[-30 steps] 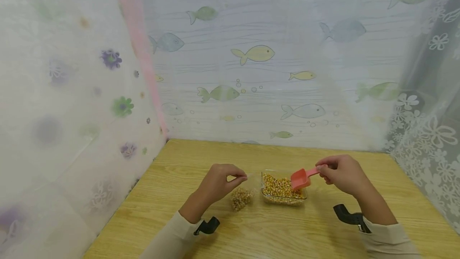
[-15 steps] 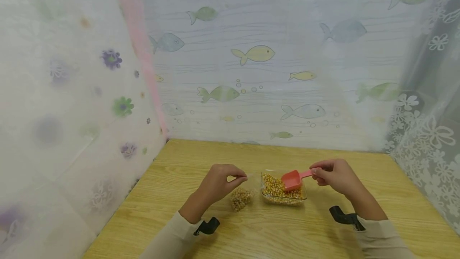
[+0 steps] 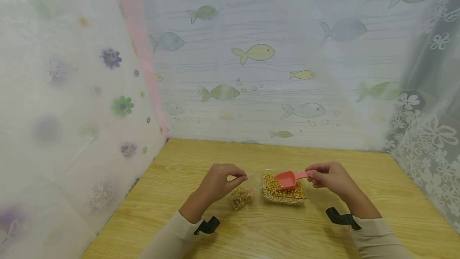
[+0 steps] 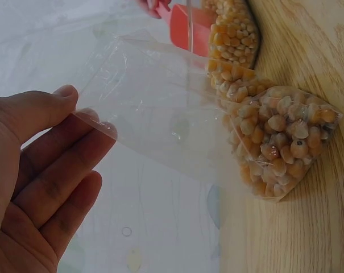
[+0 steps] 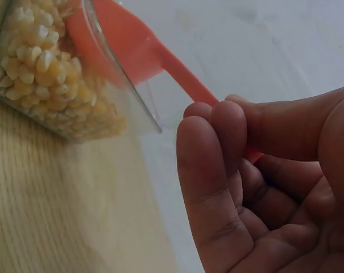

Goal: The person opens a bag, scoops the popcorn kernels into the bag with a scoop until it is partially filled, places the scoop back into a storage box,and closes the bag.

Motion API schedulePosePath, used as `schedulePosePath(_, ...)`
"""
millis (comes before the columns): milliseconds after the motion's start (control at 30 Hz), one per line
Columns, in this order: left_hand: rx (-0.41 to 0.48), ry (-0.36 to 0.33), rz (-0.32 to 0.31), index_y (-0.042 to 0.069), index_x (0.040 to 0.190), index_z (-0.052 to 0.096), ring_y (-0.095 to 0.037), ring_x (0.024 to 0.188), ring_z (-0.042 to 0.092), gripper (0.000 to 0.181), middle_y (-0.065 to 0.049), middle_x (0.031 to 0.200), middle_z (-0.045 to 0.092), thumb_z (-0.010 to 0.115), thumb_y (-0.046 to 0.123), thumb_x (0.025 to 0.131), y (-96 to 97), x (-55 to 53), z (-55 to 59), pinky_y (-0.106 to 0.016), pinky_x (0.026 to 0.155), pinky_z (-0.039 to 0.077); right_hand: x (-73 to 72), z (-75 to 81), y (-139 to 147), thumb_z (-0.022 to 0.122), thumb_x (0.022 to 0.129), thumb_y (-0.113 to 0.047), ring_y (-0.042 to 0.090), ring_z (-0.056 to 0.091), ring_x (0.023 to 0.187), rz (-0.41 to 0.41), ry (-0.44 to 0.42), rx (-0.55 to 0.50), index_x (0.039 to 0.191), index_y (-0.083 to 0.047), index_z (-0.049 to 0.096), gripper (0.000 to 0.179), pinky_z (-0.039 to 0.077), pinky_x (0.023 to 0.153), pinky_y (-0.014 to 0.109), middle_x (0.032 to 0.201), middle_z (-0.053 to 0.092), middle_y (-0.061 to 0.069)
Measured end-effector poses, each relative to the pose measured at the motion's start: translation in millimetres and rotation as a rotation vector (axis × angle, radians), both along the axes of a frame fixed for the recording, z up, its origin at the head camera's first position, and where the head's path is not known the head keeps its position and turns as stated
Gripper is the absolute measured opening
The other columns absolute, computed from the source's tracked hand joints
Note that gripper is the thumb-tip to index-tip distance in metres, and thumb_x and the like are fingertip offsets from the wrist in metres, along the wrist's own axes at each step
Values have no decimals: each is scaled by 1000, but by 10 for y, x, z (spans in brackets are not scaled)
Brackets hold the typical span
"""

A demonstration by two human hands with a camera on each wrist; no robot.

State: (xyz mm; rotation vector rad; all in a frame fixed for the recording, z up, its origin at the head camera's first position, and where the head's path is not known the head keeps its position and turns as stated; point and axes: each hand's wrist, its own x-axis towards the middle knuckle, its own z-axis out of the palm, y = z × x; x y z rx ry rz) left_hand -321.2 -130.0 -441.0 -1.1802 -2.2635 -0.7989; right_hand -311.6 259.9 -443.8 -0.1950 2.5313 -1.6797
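My left hand (image 3: 217,183) pinches the top edge of a clear plastic bag (image 4: 154,96) between thumb and fingers. Corn kernels (image 4: 280,136) fill the bag's lower part, which rests on the table. To its right stands a glass container (image 3: 284,200) of yellow corn kernels (image 5: 41,68). My right hand (image 3: 332,179) grips the handle of a red scoop (image 3: 286,180) from the right side. The scoop's bowl lies in the container, against the kernels, its front edge partly hidden among them.
A wood-grain table (image 3: 201,151) carries everything. Behind it hangs a curtain (image 3: 266,103) printed with fish, and a flowered sheet (image 3: 82,131) borders the left side. Each wrist wears a black mount (image 3: 208,225).
My right hand has moved left and slightly down, pushing the scoop from the container's right side toward its middle through the kernels. The left hand and the bag have stayed still.
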Motion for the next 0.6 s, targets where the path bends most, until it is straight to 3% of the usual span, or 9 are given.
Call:
schedulePosePath(433, -12, -4, 14, 21, 104, 82, -2, 89, 73, 9, 7, 97, 79, 76, 23, 97, 6, 7, 16, -25, 79, 61, -54, -102, 1, 66, 103, -17, 33, 72, 87, 67, 0, -21, 131, 11, 64, 40, 63, 79, 42, 105, 75, 25)
schedulePosePath(600, -14, -12, 16, 21, 104, 82, -2, 89, 72, 10, 8, 97, 79, 76, 24, 97, 4, 5, 14, -25, 79, 61, -65, -137, 14, 66, 104, -20, 25, 71, 83, 131, -16, -33, 133, 12, 62, 43, 64, 79, 40, 104, 75, 22)
